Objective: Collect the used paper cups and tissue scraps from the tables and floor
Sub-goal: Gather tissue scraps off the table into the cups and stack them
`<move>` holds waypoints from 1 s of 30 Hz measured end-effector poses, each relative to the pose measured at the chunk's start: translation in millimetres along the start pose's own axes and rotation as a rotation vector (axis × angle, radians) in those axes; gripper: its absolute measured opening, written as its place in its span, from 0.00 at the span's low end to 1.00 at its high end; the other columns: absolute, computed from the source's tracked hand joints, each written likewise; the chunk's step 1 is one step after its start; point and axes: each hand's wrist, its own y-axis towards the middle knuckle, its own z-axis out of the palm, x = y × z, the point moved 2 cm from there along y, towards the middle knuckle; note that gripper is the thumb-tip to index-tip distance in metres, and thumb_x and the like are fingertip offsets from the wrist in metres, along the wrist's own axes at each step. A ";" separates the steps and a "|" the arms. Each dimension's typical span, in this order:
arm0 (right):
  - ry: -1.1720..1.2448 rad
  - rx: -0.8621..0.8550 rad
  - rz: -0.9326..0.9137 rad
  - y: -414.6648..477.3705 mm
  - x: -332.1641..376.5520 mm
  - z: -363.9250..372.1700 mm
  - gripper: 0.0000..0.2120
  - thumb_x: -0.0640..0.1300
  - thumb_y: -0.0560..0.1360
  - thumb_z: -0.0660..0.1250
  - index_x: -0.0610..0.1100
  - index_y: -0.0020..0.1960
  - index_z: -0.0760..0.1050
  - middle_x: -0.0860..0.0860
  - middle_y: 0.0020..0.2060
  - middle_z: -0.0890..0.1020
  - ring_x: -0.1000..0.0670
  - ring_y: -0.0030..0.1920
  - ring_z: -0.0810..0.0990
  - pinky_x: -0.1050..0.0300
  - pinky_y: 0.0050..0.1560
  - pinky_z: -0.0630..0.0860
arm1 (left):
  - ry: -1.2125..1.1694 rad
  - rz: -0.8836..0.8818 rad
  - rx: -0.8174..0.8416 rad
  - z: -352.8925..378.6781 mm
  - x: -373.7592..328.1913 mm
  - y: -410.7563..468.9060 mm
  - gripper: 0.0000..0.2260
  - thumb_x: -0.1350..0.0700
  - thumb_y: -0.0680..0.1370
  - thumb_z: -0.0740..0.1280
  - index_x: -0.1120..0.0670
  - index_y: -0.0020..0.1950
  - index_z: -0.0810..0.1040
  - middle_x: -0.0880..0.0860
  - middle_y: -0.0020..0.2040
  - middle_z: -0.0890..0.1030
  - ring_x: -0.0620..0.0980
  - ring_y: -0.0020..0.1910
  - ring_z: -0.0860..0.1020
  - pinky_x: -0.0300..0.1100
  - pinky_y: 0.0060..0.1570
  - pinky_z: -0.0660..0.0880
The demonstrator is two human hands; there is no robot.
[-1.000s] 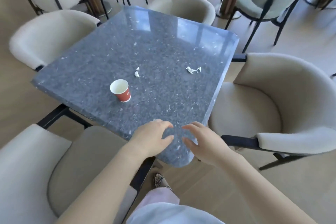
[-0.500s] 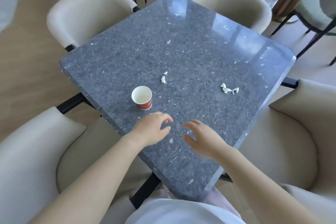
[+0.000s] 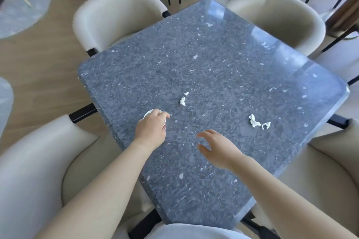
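L hand [image 3: 150, 132] seemingly grips paper cup [image 3: 149, 113]; R hand [image 3: 218, 148] apart.

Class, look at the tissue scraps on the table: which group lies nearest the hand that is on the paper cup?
The small pair of scraps near the table's middle, just beyond the left hand. The other scraps lie farther off, toward the right edge.

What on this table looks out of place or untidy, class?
Crumpled tissue scraps litter the dark stone table: one pair near the middle, another pair toward the right. A used paper cup stands upright under the left hand. Nothing looks spilled or broken.
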 end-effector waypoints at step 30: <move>-0.186 -0.021 -0.039 146.8 -26.0 -45.0 0.18 0.46 0.77 0.60 0.47 0.67 0.67 0.48 0.66 0.69 0.44 0.62 0.71 0.47 0.57 0.73 | -0.021 0.244 -0.201 18.3 -10.2 54.8 0.24 0.52 0.66 0.74 0.49 0.60 0.72 0.51 0.61 0.72 0.55 0.59 0.72 0.51 0.52 0.72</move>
